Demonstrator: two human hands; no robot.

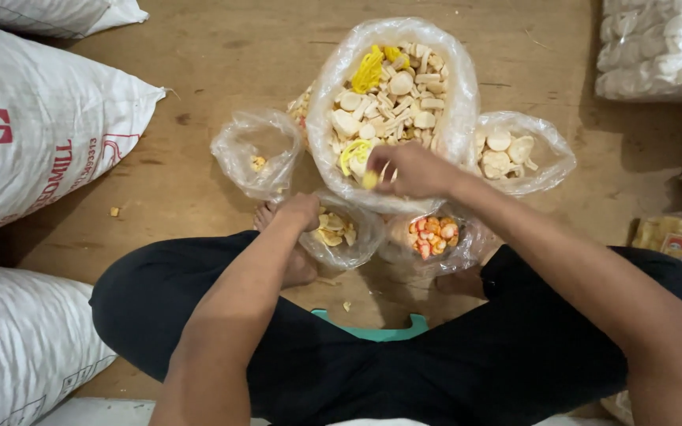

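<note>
A large clear plastic bag [451,102] of mixed pale and yellow crackers stands in front of me on the wooden floor. My right hand [414,170] reaches into its near edge and pinches a small yellow cracker [369,180]. My left hand [300,210] grips the rim of a small clear bag [361,244] holding yellow pieces. Beside that one sits a small bag of orange and pink crackers [432,235]. Another small bag with round white crackers [542,154] lies to the right, and a nearly empty small bag [246,154] to the left.
Big white woven sacks [33,126] lie at the left, another sack [17,347] at lower left. A clear bag of white crackers [657,47] sits at top right, packaged snacks [676,237] at the right edge. A teal stool edge [376,330] shows between my legs.
</note>
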